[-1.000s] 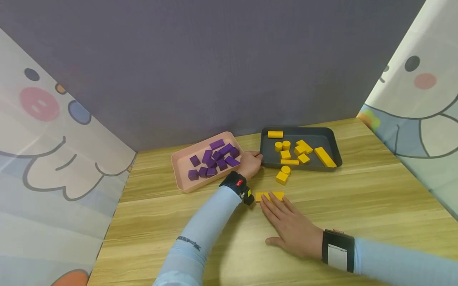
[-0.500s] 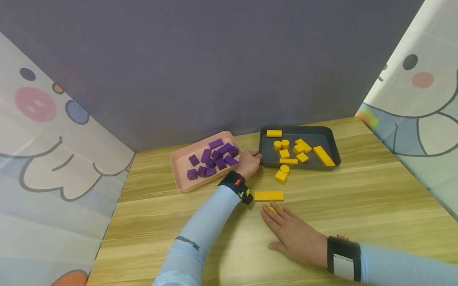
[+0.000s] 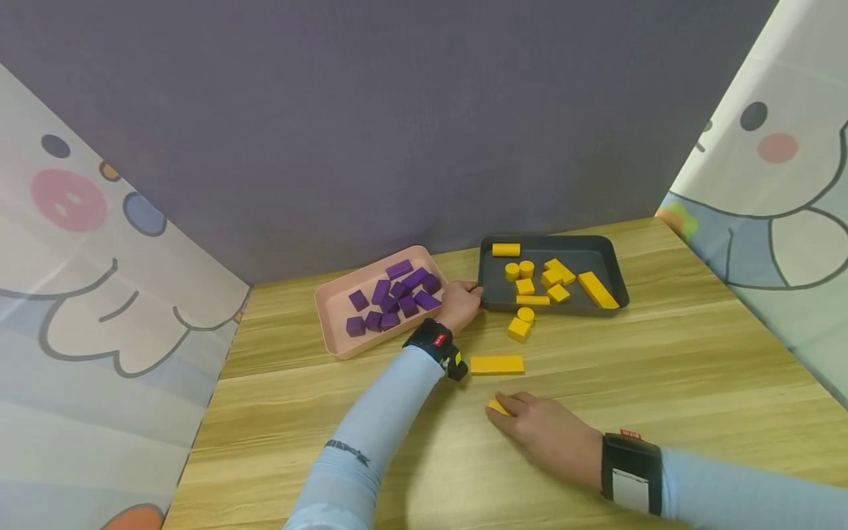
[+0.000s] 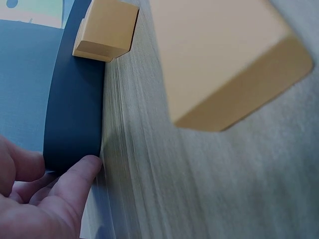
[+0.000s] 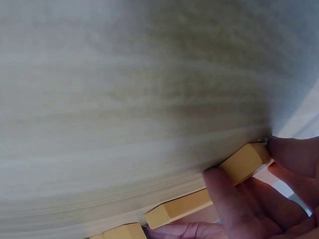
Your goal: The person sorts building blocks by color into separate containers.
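Note:
My left hand (image 3: pixel 460 303) pinches the near left corner of the dark grey tray (image 3: pixel 583 258), thumb and fingertips on either side of that corner in the left wrist view. Several yellow blocks lie in the tray. My right hand (image 3: pixel 550 434) holds a small yellow block (image 5: pixel 246 162) between thumb and fingers, low over the tabletop; in the head view most of it is hidden under the fingers. Beyond the right hand a long flat yellow block (image 3: pixel 497 365) lies on the wood. A yellow cube (image 3: pixel 519 329) and a round yellow block (image 3: pixel 525 315) sit just in front of the tray.
A pink tray (image 3: pixel 341 342) of several purple blocks (image 3: pixel 387 302) stands left of the grey tray, its right end beside my left wrist. A grey wall (image 3: pixel 397 132) rises behind both trays. Printed cartoon panels flank the wooden table (image 3: pixel 278 427).
My right hand has drawn the small yellow block toward me, away from the long one, and its straight fingers have curled round it. My left hand stays at the tray corner.

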A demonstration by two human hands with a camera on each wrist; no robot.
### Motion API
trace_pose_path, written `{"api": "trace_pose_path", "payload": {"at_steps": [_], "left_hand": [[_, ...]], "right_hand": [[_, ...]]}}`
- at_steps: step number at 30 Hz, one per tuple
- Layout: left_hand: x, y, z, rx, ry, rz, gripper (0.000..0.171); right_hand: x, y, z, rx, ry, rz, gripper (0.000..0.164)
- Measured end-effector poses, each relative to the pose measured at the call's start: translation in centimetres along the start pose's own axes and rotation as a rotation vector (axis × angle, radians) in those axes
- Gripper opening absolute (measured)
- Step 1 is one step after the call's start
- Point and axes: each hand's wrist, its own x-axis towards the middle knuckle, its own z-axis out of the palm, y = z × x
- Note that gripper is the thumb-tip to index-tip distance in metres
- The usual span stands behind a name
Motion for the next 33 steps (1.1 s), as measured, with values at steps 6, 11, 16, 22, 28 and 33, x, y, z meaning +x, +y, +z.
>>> {"api": "trace_pose_path", "payload": {"at_steps": [6,11,16,22,28,33], "left_hand": [[0.1,-0.1,0.2,-0.016,-0.004,0.008,0.037],[0.3,-0.3,0.5,-0.037,-0.003,0.01,0.036],[0.5,-0.2,0.6,-0.036,0.007,0.006,0.033],[0.4,0.0,0.7,-0.025,0.0,-0.008,0.035],[0.2,0.0,0.5,-0.035,-0.014,-0.003,0.038],[0.0,-0.1,0.3,-0.027,0.007,-0.014,0.038]], "right_hand": [[0.3,0.2,-0.2,0.034,-0.009,0.03,0.034],[0.4,0.8,-0.9,0.096,0.026,0.073,0.034],[1.3,2.8,-2.7,0.12,0.15,0.116,0.037],[2.7,7.0,-5.5,0.029,0.338,0.132,0.042],[4.3,12.6,-8.9,0.029,0.421,0.288,0.034],[5.5,17.7,-10.1,-0.009,0.426,0.399,0.032]]}}
